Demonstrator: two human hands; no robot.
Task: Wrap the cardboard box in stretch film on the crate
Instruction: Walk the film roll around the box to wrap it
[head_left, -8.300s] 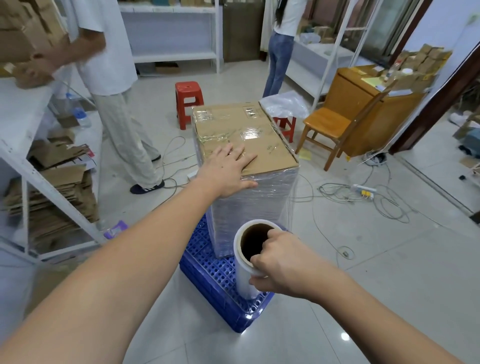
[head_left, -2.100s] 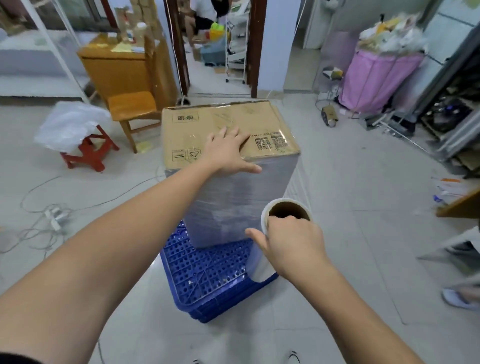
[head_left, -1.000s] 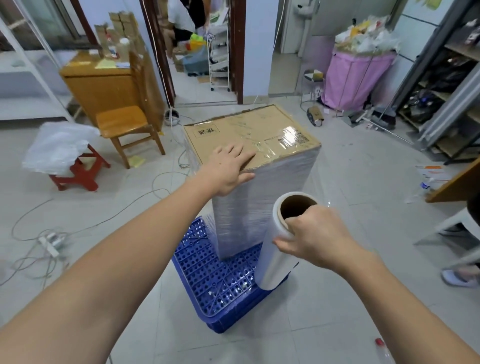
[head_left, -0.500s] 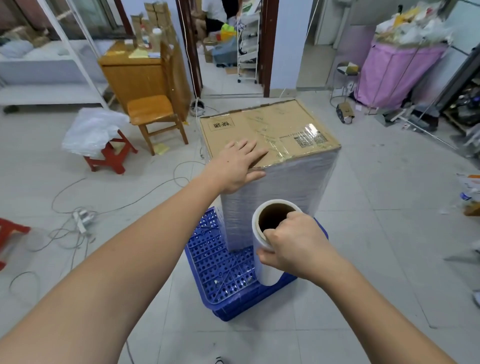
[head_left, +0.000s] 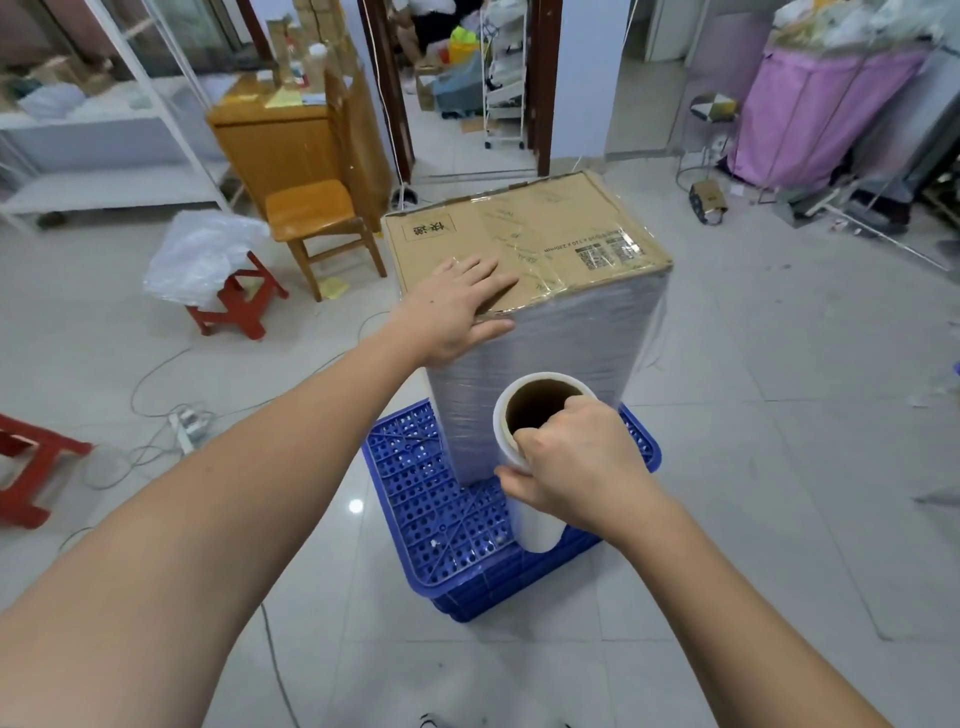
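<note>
Now the left hand (head_left: 457, 306) is pressing flat on the cardboard box (head_left: 524, 239). The right hand (head_left: 576, 457) is gripping the stretch film roll (head_left: 532, 525) above the crate (head_left: 441, 509).

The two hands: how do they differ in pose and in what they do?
The left hand lies flat with straight fingers on top of the cardboard box; the right hand curls around the rim of the film roll. The left hand is higher, the right hand lower, over the blue crate. Both are bare.

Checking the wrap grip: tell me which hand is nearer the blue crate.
Right. The right hand grips the film roll above the blue crate; the left hand presses the box top.
</note>
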